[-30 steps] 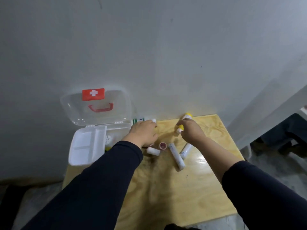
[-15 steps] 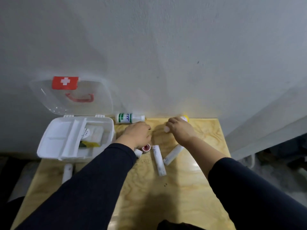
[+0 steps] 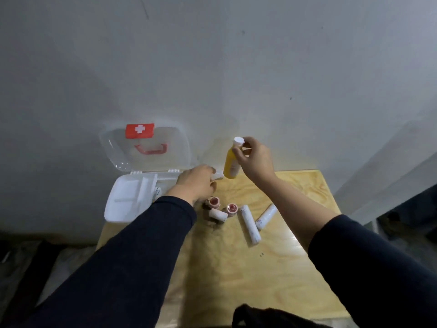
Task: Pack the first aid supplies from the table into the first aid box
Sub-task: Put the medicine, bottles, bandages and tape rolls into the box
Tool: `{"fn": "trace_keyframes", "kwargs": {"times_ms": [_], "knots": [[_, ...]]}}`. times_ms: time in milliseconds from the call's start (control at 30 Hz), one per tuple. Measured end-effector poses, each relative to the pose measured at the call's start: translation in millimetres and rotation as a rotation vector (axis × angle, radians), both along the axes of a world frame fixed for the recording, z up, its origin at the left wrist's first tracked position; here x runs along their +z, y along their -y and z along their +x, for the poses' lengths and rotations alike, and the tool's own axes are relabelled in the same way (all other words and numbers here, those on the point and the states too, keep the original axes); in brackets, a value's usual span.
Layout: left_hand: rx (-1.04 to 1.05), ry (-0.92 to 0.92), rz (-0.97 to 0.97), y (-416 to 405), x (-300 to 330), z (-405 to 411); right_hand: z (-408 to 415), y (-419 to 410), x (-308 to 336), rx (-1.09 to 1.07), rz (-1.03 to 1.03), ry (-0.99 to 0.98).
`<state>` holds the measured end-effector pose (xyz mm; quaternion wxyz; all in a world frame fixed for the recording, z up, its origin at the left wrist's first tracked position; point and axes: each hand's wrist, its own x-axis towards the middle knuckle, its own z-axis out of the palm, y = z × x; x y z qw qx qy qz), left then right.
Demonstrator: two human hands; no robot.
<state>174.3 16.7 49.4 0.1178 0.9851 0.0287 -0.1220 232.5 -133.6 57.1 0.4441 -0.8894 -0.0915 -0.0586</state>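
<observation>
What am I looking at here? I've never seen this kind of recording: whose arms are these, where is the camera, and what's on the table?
The camera sits on a person's head, looking down at their own arms. The right hand holds a yellow bottle with a white cap in the air. The left hand grips a small white item beside the open white plastic first aid box. White rolls and small red-centred tape rolls lie on the pale wooden table.

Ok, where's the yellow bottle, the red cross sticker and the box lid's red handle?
yellow bottle (image 3: 231,166): head view, on its yellow body.
red cross sticker (image 3: 140,130): head view, on the white cross.
red handle (image 3: 151,150): head view, on its middle bar.
</observation>
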Motion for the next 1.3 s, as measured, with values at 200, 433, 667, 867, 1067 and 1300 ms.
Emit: {"fn": "trace_keyframes", "kwargs": {"times_ms": [200, 433, 667, 867, 1067, 1300], "knots": [[0.026, 0.122, 0.024, -62, -2, -34, -29, -63, 23, 0.005, 0.160, -0.074], [0.027, 0.017, 0.043, -119, -34, -72, -58, -113, 2, 0.045, 0.086, -0.127], [0.052, -0.011, 0.010, -137, -51, -87, -71, -143, -26, 0.066, -0.186, -0.138], [0.055, -0.019, -0.017, -138, -54, -89, -66, -155, -43, 0.058, -0.255, -0.168], [0.057, -0.012, -0.004, -141, -57, -91, -59, -147, -42, 0.062, -0.092, -0.163], [0.051, 0.043, 0.037, -141, -64, -95, -29, -96, -56, -0.019, -0.167, -0.135]]}}
